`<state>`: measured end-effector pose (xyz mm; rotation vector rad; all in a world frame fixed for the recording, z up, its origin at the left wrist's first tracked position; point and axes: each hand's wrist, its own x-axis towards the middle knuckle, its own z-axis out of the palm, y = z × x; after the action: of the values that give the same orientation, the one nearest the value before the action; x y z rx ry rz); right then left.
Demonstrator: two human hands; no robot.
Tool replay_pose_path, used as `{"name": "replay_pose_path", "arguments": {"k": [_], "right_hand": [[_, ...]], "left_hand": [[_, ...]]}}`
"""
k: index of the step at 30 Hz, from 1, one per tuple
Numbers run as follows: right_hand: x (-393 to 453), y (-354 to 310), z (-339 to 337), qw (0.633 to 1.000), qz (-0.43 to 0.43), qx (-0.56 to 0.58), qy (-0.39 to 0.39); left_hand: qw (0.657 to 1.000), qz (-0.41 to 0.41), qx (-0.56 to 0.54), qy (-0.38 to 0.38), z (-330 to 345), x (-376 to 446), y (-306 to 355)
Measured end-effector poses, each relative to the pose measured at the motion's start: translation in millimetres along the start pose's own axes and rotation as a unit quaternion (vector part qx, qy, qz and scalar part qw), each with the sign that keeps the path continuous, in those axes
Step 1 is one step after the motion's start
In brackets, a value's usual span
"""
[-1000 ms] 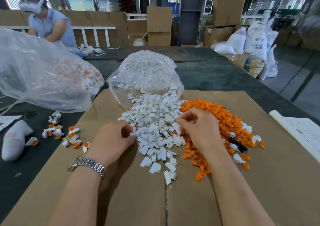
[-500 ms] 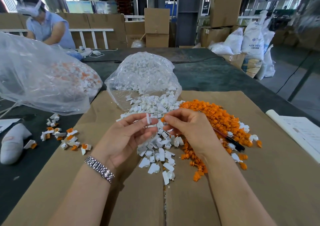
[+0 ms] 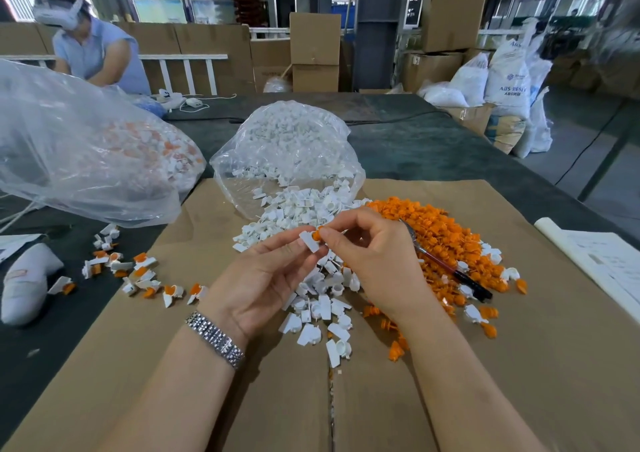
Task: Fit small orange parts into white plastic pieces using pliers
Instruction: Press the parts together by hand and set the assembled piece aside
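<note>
My left hand (image 3: 266, 278) pinches a small white plastic piece (image 3: 309, 241) above the white pile. My right hand (image 3: 374, 261) pinches a small orange part (image 3: 317, 234) and holds it against that white piece. A heap of white pieces (image 3: 311, 278) spills from an open clear bag (image 3: 287, 146) onto the cardboard. A heap of orange parts (image 3: 436, 237) lies to the right of it. The pliers (image 3: 450, 268), with red and black handles, rest on the orange heap beside my right hand.
Several fitted white-and-orange pieces (image 3: 131, 271) lie scattered at the left. A large clear bag (image 3: 79, 153) of fitted pieces sits at far left. A white glove (image 3: 24, 278) lies at the left edge, papers (image 3: 602, 261) at the right. Another person (image 3: 90, 46) works at the back left.
My hands left the piles and rose together, each with a part. The orange part now meets the white piece between my fingertips.
</note>
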<state>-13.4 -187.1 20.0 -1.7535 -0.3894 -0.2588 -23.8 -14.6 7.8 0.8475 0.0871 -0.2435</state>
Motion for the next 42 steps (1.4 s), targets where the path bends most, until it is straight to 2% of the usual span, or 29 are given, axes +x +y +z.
{"name": "replay_pose_path", "arguments": {"k": [6, 13, 16, 21, 25, 32, 42], "right_hand": [[-3, 1, 10, 0.993, -0.067, -0.092, 0.038], [-2, 4, 9, 0.993, -0.038, -0.098, 0.049], [-3, 2, 7, 0.996, -0.04, -0.076, 0.019], [-1, 0, -4, 0.994, -0.004, 0.041, -0.098], [0, 0, -12, 0.986, 0.002, 0.056, -0.16], [-1, -2, -15, 0.985, -0.006, 0.072, -0.158], [0, 2, -12, 0.988, -0.004, 0.033, -0.15]], "left_hand": [[0.998, 0.047, 0.032, 0.0, 4, -1, -3], [0.995, 0.053, 0.082, -0.021, 2, -4, 2], [0.996, 0.045, 0.072, -0.022, 1, -5, 5], [0.997, 0.035, 0.054, -0.032, -3, -7, 10], [0.997, 0.032, 0.067, -0.035, -6, -9, 12], [0.992, 0.023, 0.108, -0.059, -4, -13, 14], [0.99, 0.055, 0.128, -0.03, -8, -10, 12]]}}
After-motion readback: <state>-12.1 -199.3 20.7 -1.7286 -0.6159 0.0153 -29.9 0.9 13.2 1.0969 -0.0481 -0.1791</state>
